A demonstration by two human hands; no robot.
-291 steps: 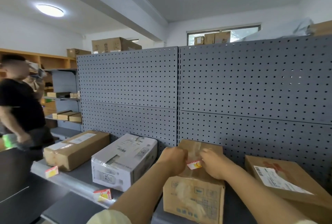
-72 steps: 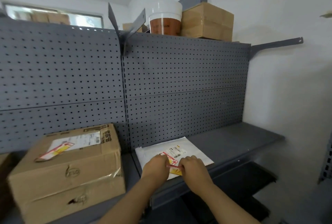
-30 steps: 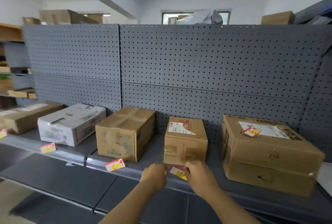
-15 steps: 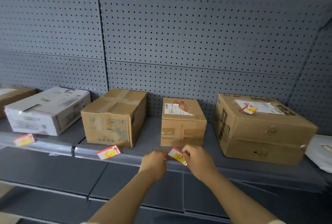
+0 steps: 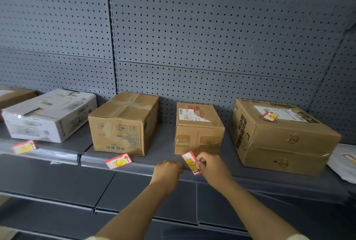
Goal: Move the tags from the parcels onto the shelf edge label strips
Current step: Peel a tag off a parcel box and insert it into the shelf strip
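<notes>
- Right hand point(image 5: 212, 166) pinches the tag point(image 5: 191, 162) by its right long edge, thumb and fingers closed on it. The tag sits directly left of the hand, touching it.
- The tag's long axis runs steeply, top-left to bottom-right, nowhere near parallel to the label strip point(image 5: 146, 165). My read: it needs rotating to lie along the strip before it seats.
- Left hand point(image 5: 168, 168) is curled just left of the tag, knuckles up, at the strip. Can't tell whether the fingertips touch the tag or the strip, or whether it holds anything.
- The tag's lower end overlaps the shelf front edge, just in front of the small brown parcel point(image 5: 198, 130).
- Both hands are close; the right has control, and the left is placed to steady the strip or guide the free edge.
- Tag: thin stiff card or sticker, white with red border, yellow centre, red handwritten mark, red arrow at the bottom corner.
- Strip: clear glossy plastic channel along the grey metal shelf edge.
- Two more tags already sit on the strip: one point(image 5: 118, 161) below the taped carton point(image 5: 123, 124), another point(image 5: 24, 146) below the white box point(image 5: 50, 114).
- The large parcel point(image 5: 279, 135) on the right has a tag point(image 5: 270, 115) on its top face.
- Backing is grey perforated steel panel.
</notes>
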